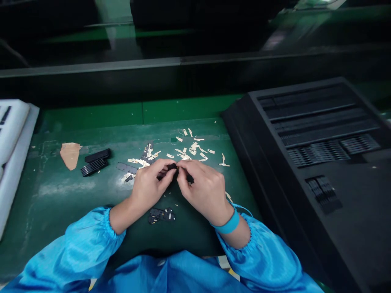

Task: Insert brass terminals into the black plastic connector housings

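My left hand (152, 182) pinches a small black part (172, 166) between thumb and fingers above the green mat. Close against it, my right hand (204, 188) has thumb and forefinger pressed together at the part's right end, where a tiny yellowish spot shows. What exactly the right fingertips grip is too small to make out. Pale flat strips (193, 150) lie scattered beyond the hands. Some of them rest with dark flat pieces (126, 167) left of my left hand. Nearer my body lies a small group of black parts (161, 215).
A large black tray (345, 187) with rows of slim black parts stands on the right. At the left edge is a white foam tray (18, 150). Black ribbed blocks (95, 163) and a tan scrap (70, 155) lie on the green mat (67, 199). A dark ledge (183, 77) runs behind.
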`<state>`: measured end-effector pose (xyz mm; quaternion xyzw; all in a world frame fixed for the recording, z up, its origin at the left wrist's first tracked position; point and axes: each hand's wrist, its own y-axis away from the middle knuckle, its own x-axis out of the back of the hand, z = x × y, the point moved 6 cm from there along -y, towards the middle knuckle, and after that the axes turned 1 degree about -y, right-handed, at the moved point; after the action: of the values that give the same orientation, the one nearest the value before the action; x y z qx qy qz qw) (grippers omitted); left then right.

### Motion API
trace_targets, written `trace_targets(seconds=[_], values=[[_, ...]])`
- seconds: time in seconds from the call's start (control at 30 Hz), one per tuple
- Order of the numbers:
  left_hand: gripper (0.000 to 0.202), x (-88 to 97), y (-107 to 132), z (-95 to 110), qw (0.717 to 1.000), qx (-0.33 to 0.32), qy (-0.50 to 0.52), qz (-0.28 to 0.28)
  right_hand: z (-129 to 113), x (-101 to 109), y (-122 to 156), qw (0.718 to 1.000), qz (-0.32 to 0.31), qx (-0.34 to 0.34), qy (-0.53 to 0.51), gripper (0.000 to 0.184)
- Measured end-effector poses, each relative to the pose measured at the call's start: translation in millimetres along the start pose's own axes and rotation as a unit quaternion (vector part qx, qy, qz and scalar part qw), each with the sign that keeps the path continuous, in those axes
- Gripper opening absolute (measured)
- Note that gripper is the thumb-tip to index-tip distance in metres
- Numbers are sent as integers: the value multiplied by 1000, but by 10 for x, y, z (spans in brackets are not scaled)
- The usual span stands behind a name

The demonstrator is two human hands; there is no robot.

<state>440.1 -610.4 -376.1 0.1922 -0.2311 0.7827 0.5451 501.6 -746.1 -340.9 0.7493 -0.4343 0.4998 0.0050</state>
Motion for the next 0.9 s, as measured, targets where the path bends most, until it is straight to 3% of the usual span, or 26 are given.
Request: trace_targets(seconds=[0.13, 0.2, 0.27, 0.4, 0.6, 0.77, 0.83, 0.9], values=[[15, -43, -26, -52, 983, 97, 154, -17, 26, 22, -2, 1000, 0, -4, 16, 33], [18, -49, -47, -77, 958, 139, 252, -6, 66, 22, -12, 999, -6, -27, -36, 38], [21, -42, -62, -102, 933, 171, 318, 10, 104, -19, -22, 990, -33, -60, -120, 30], [22, -20, -60, -144, 921, 195, 336, 21, 145, -104, -37, 968, -51, -108, -220, 6], [26, -4, -31, -218, 912, 220, 344, 30, 288, -217, 5, 922, -53, -205, -325, 13], [37, -35, -53, -204, 890, 228, 394, 16, 353, -286, 24, 879, -44, -247, -405, 15], [40, -58, -50, -218, 876, 246, 414, 19, 359, -284, 19, 882, -35, -245, -402, 14], [38, -75, -33, -255, 862, 274, 426, 33, 330, -230, -2, 911, -12, -207, -357, 8]])
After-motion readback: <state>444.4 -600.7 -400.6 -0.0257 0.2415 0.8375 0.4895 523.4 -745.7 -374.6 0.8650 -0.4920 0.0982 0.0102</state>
